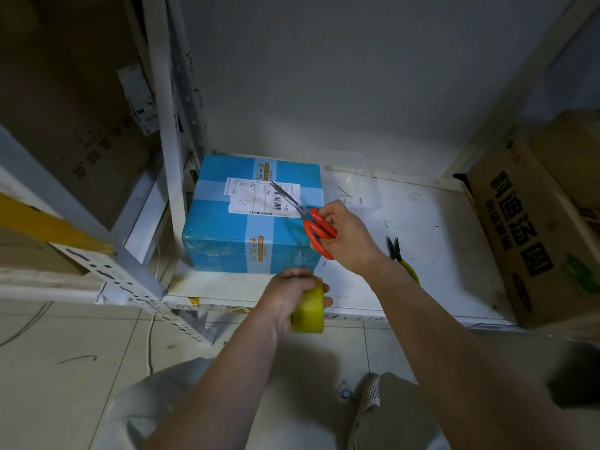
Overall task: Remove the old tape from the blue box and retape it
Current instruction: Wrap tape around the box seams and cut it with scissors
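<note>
A blue box (227, 228) with a white shipping label stands on a low white shelf (422, 254), pale tape crossing its top. My right hand (344, 235) grips red-handled scissors (316, 230) at the box's right edge, the thin blades lying over the label. Below the box's front face, my left hand (285, 297) holds a yellow tape roll (308, 311) at the shelf's front edge. A faint clear strip seems to run from the roll up to the box front.
Yellow-handled pliers (402, 259) lie on the shelf right of my right hand. A brown printed carton (532, 228) stands at the far right, a clear plastic lid (350, 180) behind the box. White metal rack posts (168, 131) rise at left. Tiled floor lies below.
</note>
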